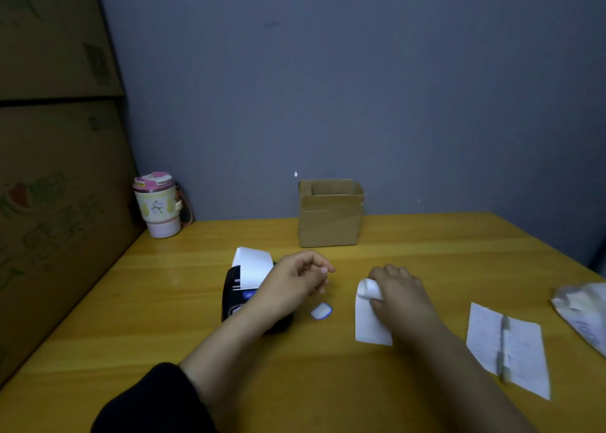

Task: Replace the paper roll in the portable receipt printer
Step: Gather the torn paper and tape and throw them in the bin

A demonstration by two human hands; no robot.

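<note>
Table [196,318] open left of printer [234,298] (cardboard box [328,223] behind).

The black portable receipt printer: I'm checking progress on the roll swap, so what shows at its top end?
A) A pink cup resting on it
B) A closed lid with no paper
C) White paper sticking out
C: a strip of white paper stands out of the black portable receipt printer, beside the left hand.

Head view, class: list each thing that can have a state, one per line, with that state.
Printer: paper sticking up from its top.
Box: open, upright.
Cup: lidded, upright.
Roll: partly unrolled, under right hand.
Left hand: curled, empty.
Receipt: flat, creased.
</note>
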